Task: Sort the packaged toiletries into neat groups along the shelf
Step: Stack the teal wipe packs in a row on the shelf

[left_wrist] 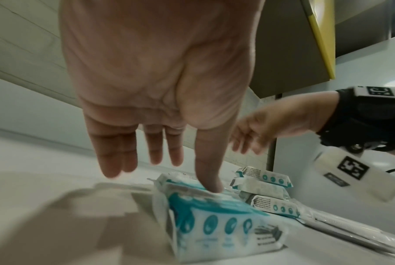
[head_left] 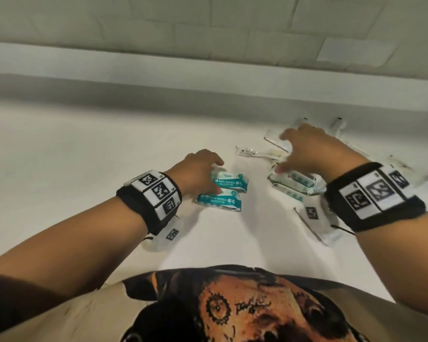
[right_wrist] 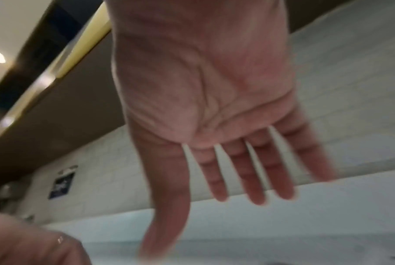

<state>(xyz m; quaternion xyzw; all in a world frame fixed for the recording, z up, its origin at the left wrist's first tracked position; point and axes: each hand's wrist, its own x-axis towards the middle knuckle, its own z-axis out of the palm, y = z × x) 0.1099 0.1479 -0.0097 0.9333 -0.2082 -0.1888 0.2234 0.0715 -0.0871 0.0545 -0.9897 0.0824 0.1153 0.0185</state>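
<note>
Two wipe packs (head_left: pixel 221 191) lie side by side on the shelf (head_left: pixel 84 144) under the left hand (head_left: pixel 198 171), fingers straight, thumb touching the farther one. Right hand (head_left: pixel 311 149) hovers spread above more packs (head_left: pixel 293 185), holding nothing. These look soft, light and slick-wrapped; I'd take each by its long edges.

- Both bare forearms reach forward, each wrist wrapped in a black band with black-and-white marker tags.
- The left hand (head_left: pixel 198 169) is palm down, fingers straight and close together, its thumb (left_wrist: pixel 209 172) pointing down.
- The right hand (head_left: pixel 314 154), ahead and to the right of the left, is spread wide, fingers (right_wrist: pixel 255 179) straight and apart, blurred.
</note>
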